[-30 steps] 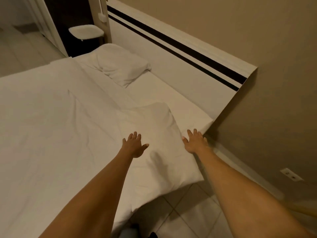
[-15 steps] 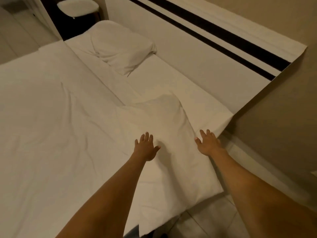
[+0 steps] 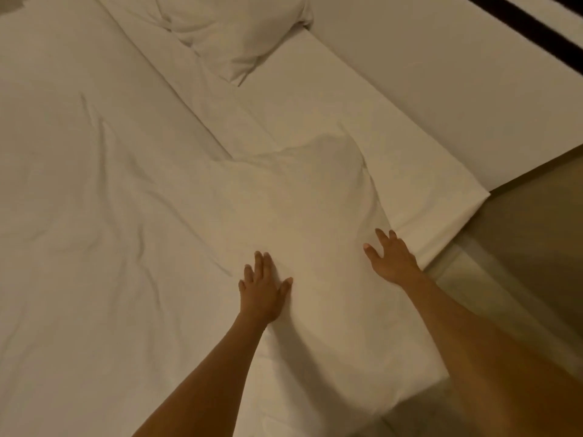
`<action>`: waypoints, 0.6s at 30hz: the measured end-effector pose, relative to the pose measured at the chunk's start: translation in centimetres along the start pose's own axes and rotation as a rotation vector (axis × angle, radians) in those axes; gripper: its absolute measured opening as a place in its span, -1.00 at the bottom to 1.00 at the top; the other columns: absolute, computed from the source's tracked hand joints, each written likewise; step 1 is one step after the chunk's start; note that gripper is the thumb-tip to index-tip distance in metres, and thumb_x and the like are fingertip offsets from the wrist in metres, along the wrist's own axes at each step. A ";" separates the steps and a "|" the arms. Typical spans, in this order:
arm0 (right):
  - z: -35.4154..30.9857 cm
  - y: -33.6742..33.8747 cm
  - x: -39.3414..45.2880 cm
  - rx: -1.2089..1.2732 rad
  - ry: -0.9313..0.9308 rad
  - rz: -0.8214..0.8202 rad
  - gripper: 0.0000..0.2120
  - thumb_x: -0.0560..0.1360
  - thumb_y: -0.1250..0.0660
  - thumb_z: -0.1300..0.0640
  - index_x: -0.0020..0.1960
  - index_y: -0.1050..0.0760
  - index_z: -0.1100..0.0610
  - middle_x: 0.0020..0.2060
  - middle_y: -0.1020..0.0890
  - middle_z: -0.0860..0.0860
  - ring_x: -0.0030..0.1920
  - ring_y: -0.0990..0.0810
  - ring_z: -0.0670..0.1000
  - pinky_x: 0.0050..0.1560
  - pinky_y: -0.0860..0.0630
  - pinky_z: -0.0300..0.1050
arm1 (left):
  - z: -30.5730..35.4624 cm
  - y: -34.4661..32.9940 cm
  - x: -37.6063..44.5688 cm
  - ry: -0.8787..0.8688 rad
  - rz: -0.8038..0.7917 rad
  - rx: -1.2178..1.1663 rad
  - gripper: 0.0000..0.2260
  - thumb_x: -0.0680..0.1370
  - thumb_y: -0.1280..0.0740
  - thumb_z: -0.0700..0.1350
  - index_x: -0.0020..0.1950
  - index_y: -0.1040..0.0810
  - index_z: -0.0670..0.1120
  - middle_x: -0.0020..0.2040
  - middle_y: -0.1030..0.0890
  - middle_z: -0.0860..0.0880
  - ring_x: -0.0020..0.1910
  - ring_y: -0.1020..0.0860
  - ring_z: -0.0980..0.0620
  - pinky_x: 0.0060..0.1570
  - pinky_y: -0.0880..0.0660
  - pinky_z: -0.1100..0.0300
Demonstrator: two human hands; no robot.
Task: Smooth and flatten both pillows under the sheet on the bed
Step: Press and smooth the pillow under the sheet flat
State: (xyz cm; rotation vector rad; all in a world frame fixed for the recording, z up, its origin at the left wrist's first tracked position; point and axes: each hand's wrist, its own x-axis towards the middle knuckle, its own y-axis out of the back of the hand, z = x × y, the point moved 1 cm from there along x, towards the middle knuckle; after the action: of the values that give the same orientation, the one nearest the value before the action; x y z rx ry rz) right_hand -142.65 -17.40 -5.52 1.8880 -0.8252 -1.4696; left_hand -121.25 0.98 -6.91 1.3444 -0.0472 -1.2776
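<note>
A person's two bare arms reach over a white bed [image 3: 419, 197] under warm, dim light. The left hand [image 3: 263, 293] lies flat with fingers spread on the white cotton top sheet [image 3: 94, 216], pressing the near edge of a raised hump where the nearer pillow under the sheet [image 3: 303, 197] swells the fabric. The right hand [image 3: 394, 258] is also laid open, fingers splayed, resting on the sheet at the hump's right flank, just beside the folded edge of the mattress. Neither hand grips anything.

The covered pillow's long axis runs from the near corner of the bed up toward the white headboard panel [image 3: 441, 77], its far end forming a rounded peak between the two hands' lines of reach. A second white pillow, rumpled and uncovered [image 3: 233, 29], sits well apart at the top of the frame, touching the fold of the sheet, its long axis lying roughly along the headboard.

Creases fan across the sheet to the left. A black stripe [image 3: 533, 29] crosses the headboard at upper right. No brand, label or writing can be read anywhere.
</note>
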 end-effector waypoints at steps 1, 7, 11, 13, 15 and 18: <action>0.1 -0.5 1.0 0.024 -0.010 0.002 -0.36 0.59 0.00 -0.27 0.58 0.02 -0.05 0.58 -0.02 0.08 0.56 -0.04 0.15 0.51 -0.07 0.18 | -0.2 -0.6 0.5 0.021 0.027 -0.029 -0.28 0.60 -0.01 0.25 0.59 0.24 -0.07 0.60 0.23 -0.05 0.57 0.10 -0.21 0.50 -0.07 -0.19; 0.7 -3.0 5.7 0.226 0.012 0.086 -0.36 0.56 -0.04 -0.27 0.57 -0.01 -0.10 0.58 -0.06 0.09 0.56 -0.07 0.20 0.52 -0.08 0.18 | -1.8 -2.6 2.5 0.056 0.131 -0.153 -0.22 0.50 0.02 0.41 0.55 0.34 0.15 0.56 0.35 0.09 0.57 0.28 -0.07 0.42 -0.02 -0.34; 0.5 -3.4 6.3 0.265 0.088 0.175 -0.43 0.62 -0.13 -0.11 0.57 -0.07 -0.04 0.57 -0.07 0.11 0.55 -0.12 0.17 0.51 -0.14 0.12 | -3.1 -2.6 3.3 0.102 0.177 -0.254 -0.13 0.39 -0.05 0.50 0.53 0.33 0.24 0.56 0.34 0.14 0.57 0.24 -0.14 0.40 -0.09 -0.34; 1.0 -3.6 6.7 0.334 0.047 0.194 -0.42 0.61 -0.14 -0.11 0.58 -0.03 -0.10 0.58 -0.05 0.05 0.56 -0.11 0.10 0.48 -0.11 -0.02 | -3.6 -2.5 3.6 0.097 0.186 -0.330 -0.10 0.37 -0.10 0.51 0.53 0.31 0.24 0.56 0.33 0.14 0.57 0.16 -0.19 0.44 -0.11 -0.28; 1.2 -3.7 6.9 0.365 0.046 0.175 -0.41 0.61 -0.14 -0.13 0.57 -0.02 -0.14 0.58 -0.04 0.01 0.56 -0.08 0.06 0.49 -0.08 -0.07 | -3.7 -2.5 3.7 0.061 0.196 -0.399 -0.08 0.36 -0.14 0.50 0.53 0.30 0.25 0.57 0.32 0.13 0.58 0.06 -0.19 0.47 -0.16 -0.20; 1.6 -3.7 7.3 0.361 0.039 0.158 -0.41 0.59 -0.10 -0.20 0.57 0.00 -0.19 0.59 -0.02 0.01 0.56 -0.09 0.05 0.49 -0.08 -0.02 | -3.9 -2.4 3.9 0.037 0.208 -0.451 -0.05 0.33 -0.17 0.50 0.53 0.28 0.26 0.56 0.33 0.15 0.56 -0.11 -0.16 0.41 -0.31 -0.17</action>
State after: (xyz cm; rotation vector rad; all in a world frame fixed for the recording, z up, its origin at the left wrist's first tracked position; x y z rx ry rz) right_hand -142.39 -20.88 -13.05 2.0442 -1.2590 -1.2465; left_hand -118.68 1.61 -12.27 0.9468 0.1181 -1.0126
